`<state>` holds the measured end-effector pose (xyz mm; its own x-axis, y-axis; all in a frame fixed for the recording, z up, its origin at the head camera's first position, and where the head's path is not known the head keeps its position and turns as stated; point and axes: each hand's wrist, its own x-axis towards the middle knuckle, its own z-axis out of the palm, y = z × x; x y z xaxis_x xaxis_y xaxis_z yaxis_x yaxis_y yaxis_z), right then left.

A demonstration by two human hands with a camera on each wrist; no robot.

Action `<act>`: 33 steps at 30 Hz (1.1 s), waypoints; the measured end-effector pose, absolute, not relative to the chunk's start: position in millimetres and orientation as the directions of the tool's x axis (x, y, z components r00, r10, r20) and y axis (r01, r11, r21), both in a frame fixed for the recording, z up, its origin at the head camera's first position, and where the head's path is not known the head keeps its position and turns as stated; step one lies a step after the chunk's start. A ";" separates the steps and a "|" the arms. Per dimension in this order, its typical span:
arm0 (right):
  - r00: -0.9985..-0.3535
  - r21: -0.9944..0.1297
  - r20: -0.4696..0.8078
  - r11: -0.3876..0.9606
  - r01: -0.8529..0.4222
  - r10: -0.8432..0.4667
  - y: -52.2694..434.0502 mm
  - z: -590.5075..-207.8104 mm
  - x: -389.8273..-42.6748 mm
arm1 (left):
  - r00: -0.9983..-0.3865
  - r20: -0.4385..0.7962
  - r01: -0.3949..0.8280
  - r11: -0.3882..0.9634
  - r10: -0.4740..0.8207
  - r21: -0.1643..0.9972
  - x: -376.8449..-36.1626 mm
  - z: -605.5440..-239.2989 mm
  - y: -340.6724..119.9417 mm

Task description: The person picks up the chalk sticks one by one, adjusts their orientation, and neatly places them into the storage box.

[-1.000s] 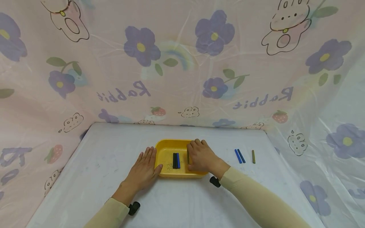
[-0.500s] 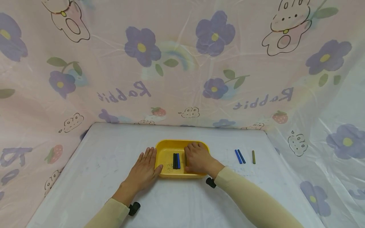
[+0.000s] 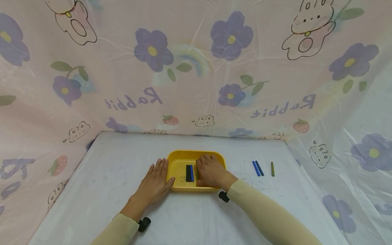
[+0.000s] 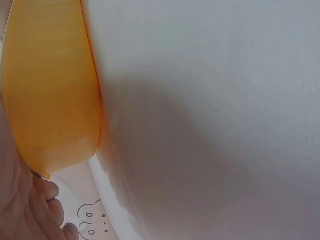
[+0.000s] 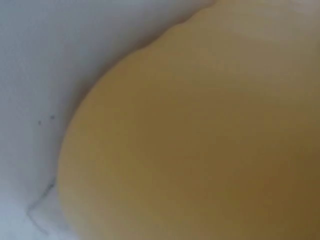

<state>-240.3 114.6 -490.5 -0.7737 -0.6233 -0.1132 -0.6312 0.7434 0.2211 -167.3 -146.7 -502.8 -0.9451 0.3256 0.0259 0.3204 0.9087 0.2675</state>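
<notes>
While we look down at the white table [image 3: 107, 190], our left hand [image 3: 154, 185] lies flat, fingers straight, against the left wall of a shallow yellow plastic tray [image 3: 180, 160] at its centre. Our right hand [image 3: 211, 173] rests inside the tray; we cannot tell whether it grasps anything. Black and blue sticks [image 3: 189, 173] lie side by side in the tray. The tray looks light, stiff and likely slippery; its rim seems the best hold.

Your left hand [image 3: 155, 181] lies flat, palm down, fingers straight and together; your right hand [image 3: 210, 172] is palm down, fingers curled, both forearms angled inward.
</notes>
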 end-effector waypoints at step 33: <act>-0.772 0.180 -0.138 0.750 -0.636 -0.621 104.8 -491.2 -243.2 | -0.945 0.044 0.323 0.905 0.323 0.275 -168.3 -506.0 -146.6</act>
<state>-243.2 104.8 -491.2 -0.7717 -0.6208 -0.1382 -0.6359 0.7505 0.1799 -168.3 -146.6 -506.0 -0.9452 0.3235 0.0441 0.3228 0.9055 0.2755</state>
